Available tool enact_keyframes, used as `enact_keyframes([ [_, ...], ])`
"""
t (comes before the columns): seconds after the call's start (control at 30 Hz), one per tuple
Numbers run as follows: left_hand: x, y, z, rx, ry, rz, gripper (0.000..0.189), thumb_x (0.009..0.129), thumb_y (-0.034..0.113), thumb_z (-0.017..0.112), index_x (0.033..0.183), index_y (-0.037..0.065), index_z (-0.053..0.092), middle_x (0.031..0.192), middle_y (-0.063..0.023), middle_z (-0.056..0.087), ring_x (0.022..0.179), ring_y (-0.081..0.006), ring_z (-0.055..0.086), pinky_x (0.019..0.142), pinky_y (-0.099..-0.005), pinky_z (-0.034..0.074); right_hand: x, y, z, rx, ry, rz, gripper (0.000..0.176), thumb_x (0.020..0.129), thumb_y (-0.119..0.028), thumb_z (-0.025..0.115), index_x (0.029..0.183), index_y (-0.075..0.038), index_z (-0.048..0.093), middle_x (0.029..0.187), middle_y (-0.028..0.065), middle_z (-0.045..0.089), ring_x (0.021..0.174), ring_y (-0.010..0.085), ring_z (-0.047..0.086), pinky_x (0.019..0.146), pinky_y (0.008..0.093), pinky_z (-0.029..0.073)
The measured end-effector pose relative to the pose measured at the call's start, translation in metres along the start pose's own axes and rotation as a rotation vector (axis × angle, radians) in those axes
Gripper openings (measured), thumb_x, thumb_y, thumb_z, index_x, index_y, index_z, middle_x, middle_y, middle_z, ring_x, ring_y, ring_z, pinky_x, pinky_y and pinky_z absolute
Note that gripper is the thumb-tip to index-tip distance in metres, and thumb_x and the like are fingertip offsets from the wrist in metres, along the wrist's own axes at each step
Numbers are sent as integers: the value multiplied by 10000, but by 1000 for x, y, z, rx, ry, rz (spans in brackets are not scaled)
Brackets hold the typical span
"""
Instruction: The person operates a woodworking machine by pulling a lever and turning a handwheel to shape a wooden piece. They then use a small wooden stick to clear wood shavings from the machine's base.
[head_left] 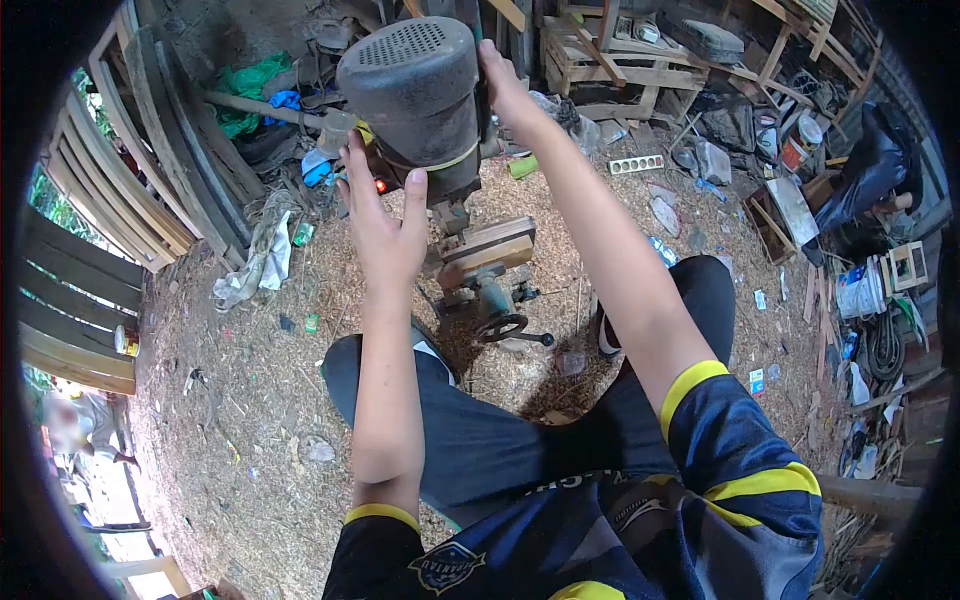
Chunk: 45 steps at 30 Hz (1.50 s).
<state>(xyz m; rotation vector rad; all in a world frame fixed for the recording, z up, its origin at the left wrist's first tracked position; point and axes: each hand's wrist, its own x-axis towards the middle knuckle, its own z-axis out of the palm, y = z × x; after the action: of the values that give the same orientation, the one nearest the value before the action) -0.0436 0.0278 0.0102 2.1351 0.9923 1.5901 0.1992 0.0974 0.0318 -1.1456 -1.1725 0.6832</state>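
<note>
A black motor housing (415,95) with a vented top stands upright on a bench machine before me. My left hand (385,215) is at its near left side, thumb and fingers spread, beside a small red light (380,186). Along the housing's right side lies my right hand (508,95), its visible fingers stretched out and the far ones partly hidden. Below the motor, a wooden block (490,255) sits in the machine's clamp. A black handwheel (502,328) with a crank handle is at the front, between my knees.
Wood shavings cover the ground (260,420). Curved wooden slats (175,130) lean at the left, and a wooden frame (630,75) stands at the back. On the right are a white power strip (636,164), a wooden box (770,225) and a seated person's dark-clothed leg (865,180).
</note>
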Motion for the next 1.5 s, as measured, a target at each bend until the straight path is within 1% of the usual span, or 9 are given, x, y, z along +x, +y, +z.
enact_keyframes([
  [0.2, 2, -6, -15, 13, 15, -21, 789, 1024, 431, 623, 1597, -19, 322, 1638, -259, 374, 1558, -450, 265, 1270, -562, 147, -14, 33, -12, 112, 74, -13, 767, 1105, -620, 292, 1541, -17, 480, 1571, 171, 498, 1468, 291, 420, 1218, 392, 267],
  [0.4, 5, -14, -17, 9, 15, -30, 735, 1021, 399, 643, 1574, -8, 380, 1645, -247, 374, 1563, -445, 260, 1264, -570, 149, -208, 148, -1, -214, 590, -7, 296, 1096, -240, 499, 1133, 30, 615, 1055, 192, 644, 1028, 318, 619, 941, 434, 459],
  [0.47, 4, -12, -15, 20, 41, -23, 725, 1019, 382, 650, 1569, -10, 387, 1643, -252, 375, 1563, -442, 265, 1265, -556, 164, -288, 231, -9, -645, 582, 151, 299, 1056, -221, 536, 1187, 33, 622, 1078, 254, 647, 1031, 433, 616, 955, 510, 470],
  [0.63, 3, -3, -8, 10, 55, 24, 678, 1010, 337, 673, 1536, -20, 437, 1627, -268, 394, 1554, -439, 288, 1257, -515, 223, -392, 296, -22, -985, -192, 749, 598, 1096, -459, 391, 1236, 81, 609, 1203, 306, 663, 1111, 486, 615, 1018, 528, 473],
  [0.87, -7, 12, 0, 86, 31, 154, 609, 995, 265, 678, 1504, -10, 486, 1614, -273, 410, 1538, -466, 308, 1248, -545, 232, -381, 367, -41, -406, 167, 954, 741, 1074, -552, 327, 1329, 78, 623, 1324, 355, 625, 1270, 496, 583, 1095, 488, 458],
  [0.97, -24, 34, 20, 179, 18, 231, 564, 987, 193, 637, 1505, 20, 494, 1649, -250, 366, 1554, -469, 271, 1245, -604, 194, -383, 367, -60, -605, 206, 893, 685, 1031, -508, 426, 1308, 82, 638, 1284, 346, 650, 1247, 482, 605, 1083, 478, 470],
  [1.07, -48, 53, 56, 173, -150, 268, 582, 966, 170, 636, 1513, 35, 488, 1671, -237, 329, 1562, -467, 252, 1248, -608, 187, -393, 391, -96, -880, -106, 1033, 613, 1014, -460, 502, 1248, 87, 650, 1224, 361, 667, 1179, 456, 656, 968, 496, 529],
  [1.17, -61, 51, 81, 98, -357, 241, 546, 995, 149, 584, 1521, 47, 473, 1704, -212, 273, 1584, -447, 202, 1261, -615, 123, -444, 507, -119, -774, 281, 1085, 537, 916, -331, 636, 1275, 68, 635, 1280, 349, 643, 1115, 477, 675, 926, 494, 561],
  [1.5, -48, 56, 126, -7, -428, 291, 625, 1023, 256, 565, 1565, 8, 376, 1677, -281, 282, 1569, -496, 204, 1254, -620, 107, -441, 415, -114, -744, 194, 1306, 717, 910, -271, 704, 1481, 72, 439, 1595, 419, 245, 1375, 525, 468, 1242, 470, 311],
])
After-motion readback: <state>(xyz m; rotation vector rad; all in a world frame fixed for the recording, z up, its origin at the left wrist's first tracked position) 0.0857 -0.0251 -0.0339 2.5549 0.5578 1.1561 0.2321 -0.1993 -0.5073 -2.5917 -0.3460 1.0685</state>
